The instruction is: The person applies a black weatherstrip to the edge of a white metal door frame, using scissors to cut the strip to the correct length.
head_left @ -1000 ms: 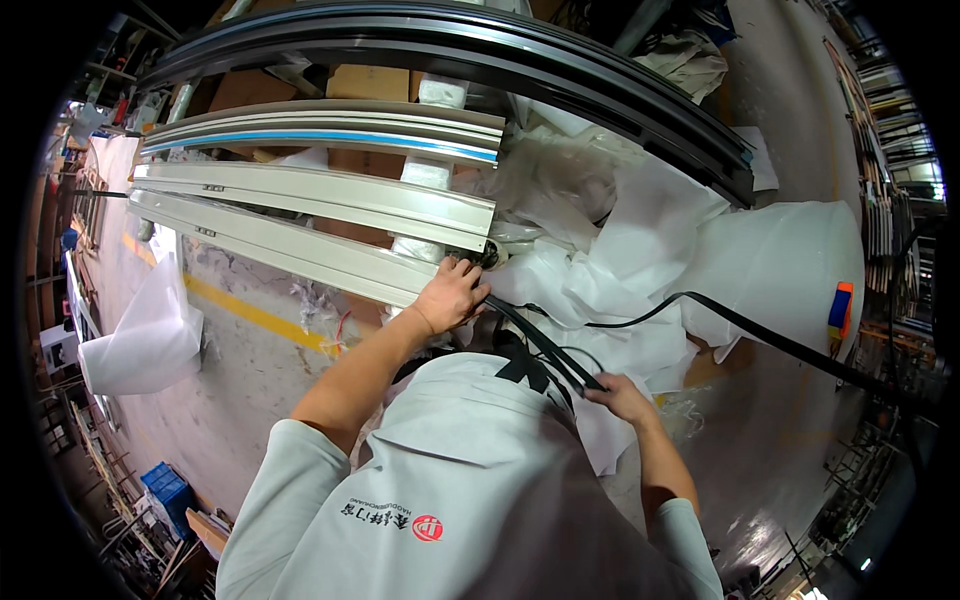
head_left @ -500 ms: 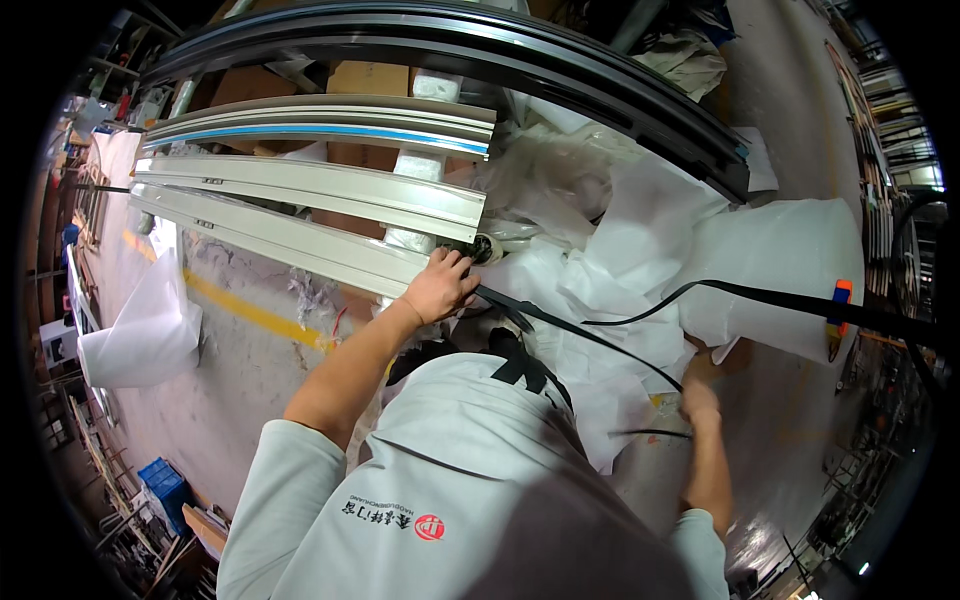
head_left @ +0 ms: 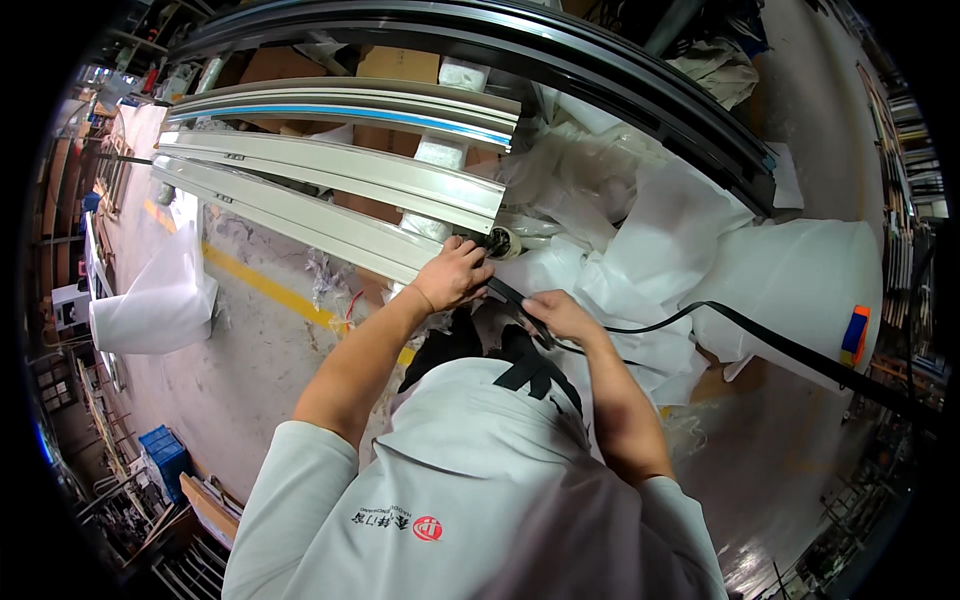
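Left hand (head_left: 453, 273) at the near right end of the nearest pale profile (head_left: 300, 230); its fingers are curled closed over a black strip (head_left: 508, 293). Contact with the profile: cannot tell. Right hand (head_left: 562, 315) just to the right and slightly nearer; fingers closed on the same strip, thumb side toward the left hand. Strip lies between the two hands, in front of the worker's grey shirt (head_left: 480, 450), and slants near and right.

A black band (head_left: 790, 345) runs from beside the right wrist, rises in a bend, then drops to the far right edge of view. Whether it joins the strip: cannot tell.

Farther off, a second pale profile (head_left: 340, 168) and a blue-striped profile (head_left: 340, 113) rest across a white-wrapped bar (head_left: 440, 153). Dark profiles (head_left: 560, 50) lie farthest. Right: crumpled white sheeting (head_left: 670, 230), beside it a large white roll (head_left: 790, 270) with an orange-and-blue object (head_left: 855, 335) on its right side. Left: yellow line (head_left: 265, 283) on the grey floor (head_left: 270, 370).
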{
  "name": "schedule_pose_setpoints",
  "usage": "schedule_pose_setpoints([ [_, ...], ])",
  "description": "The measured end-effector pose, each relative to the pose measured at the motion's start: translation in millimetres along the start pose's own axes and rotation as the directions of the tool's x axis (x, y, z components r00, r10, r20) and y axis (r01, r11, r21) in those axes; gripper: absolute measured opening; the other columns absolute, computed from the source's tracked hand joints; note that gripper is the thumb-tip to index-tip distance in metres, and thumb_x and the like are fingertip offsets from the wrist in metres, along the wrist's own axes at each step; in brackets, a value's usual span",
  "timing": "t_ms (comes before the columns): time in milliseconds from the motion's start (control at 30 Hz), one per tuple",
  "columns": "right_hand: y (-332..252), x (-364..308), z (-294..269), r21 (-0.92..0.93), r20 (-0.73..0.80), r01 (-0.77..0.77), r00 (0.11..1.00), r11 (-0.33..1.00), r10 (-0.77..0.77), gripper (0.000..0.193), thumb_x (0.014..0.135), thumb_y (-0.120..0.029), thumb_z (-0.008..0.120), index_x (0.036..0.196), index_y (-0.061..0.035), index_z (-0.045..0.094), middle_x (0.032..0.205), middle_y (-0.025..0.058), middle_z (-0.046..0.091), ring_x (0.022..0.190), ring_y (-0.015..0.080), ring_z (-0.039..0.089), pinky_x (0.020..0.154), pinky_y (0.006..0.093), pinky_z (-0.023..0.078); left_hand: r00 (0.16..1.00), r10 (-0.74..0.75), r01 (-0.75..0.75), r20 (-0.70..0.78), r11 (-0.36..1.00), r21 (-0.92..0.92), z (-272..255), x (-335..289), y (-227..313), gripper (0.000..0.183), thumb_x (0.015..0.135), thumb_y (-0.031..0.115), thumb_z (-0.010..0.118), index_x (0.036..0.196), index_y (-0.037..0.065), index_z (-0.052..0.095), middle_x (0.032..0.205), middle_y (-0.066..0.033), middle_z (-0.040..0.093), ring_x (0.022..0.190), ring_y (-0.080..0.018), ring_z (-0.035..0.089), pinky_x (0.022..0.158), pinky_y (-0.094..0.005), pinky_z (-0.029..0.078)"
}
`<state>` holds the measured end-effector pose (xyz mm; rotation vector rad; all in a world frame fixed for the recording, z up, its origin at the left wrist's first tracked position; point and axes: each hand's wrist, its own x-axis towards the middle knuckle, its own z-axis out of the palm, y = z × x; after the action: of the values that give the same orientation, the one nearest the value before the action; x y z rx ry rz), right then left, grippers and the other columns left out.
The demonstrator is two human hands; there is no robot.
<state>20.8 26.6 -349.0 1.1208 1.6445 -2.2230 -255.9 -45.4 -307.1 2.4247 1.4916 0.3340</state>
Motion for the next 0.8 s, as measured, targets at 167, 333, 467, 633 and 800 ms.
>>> schedule_pose_setpoints([
  [167,-49.7,-22.4,-17.2,-0.211,-0.128,-0.054,0.991,0.976,0.027,0.031,0.094,-0.025,0.067,0.078,0.0020,0.069,0.064,0.0048,0.064,0.060,0.0116,0.057,0.058,0.0317,0.047,0.998,-0.003,-0.001,-0.064,0.998,-0.060,-6.3,1.4,-0.8,0.055,0.077,0.031,0.075,0.124,0.007,0.059,0.107,-0.0124,0.059,0.104,-0.0309,0.054,0.093,-0.0436,0.040],
  [333,-70.5,11.9,8.8,-0.383,-0.198,0.061,0.969,0.922,-0.146,0.027,0.092,-0.021,0.070,0.083,0.0040,0.070,0.063,0.0049,0.062,0.061,0.0130,0.051,0.060,0.0314,0.045,0.999,-0.015,0.007,-0.043,0.984,-0.178,-7.4,-0.5,-4.9,0.065,0.074,0.031,0.077,0.128,0.003,0.054,0.112,-0.0147,0.059,0.105,-0.0333,0.054,0.095,-0.0454,0.040],
  [467,-60.9,40.0,33.3,-0.359,-0.265,0.157,0.928,0.920,-0.262,0.024,0.090,-0.021,0.071,0.090,0.0030,0.068,0.069,0.0084,0.062,0.065,0.0152,0.053,0.062,0.0332,0.046,0.997,0.009,-0.020,-0.071,0.986,-0.166,-5.7,-1.5,-7.1,0.045,0.076,0.029,0.075,0.113,0.007,0.062,0.103,-0.0120,0.058,0.099,-0.0312,0.055,0.089,-0.0438,0.041],
  [633,-34.4,7.2,6.0,-0.093,-0.220,-0.007,0.975,0.996,-0.014,0.021,0.096,-0.018,0.066,0.087,0.0003,0.063,0.074,0.0022,0.062,0.069,0.0106,0.052,0.064,0.0271,0.044,0.996,-0.001,-0.012,-0.085,0.988,-0.154,-4.9,-2.0,-6.6,0.033,0.077,0.028,0.074,0.101,0.009,0.064,0.098,-0.0100,0.056,0.097,-0.0298,0.054,0.086,-0.0428,0.041],
  [800,-40.3,-9.0,2.0,-0.116,-0.254,-0.012,0.967,0.993,-0.018,0.019,0.098,-0.016,0.063,0.088,0.0007,0.061,0.079,-0.0001,0.061,0.071,0.0078,0.053,0.065,0.0257,0.044,0.995,0.002,-0.017,-0.103,0.989,-0.147,-3.2,-2.1,-6.0,0.031,0.077,0.028,0.074,0.100,0.010,0.064,0.098,-0.0094,0.056,0.098,-0.0295,0.054,0.087,-0.0429,0.041],
])
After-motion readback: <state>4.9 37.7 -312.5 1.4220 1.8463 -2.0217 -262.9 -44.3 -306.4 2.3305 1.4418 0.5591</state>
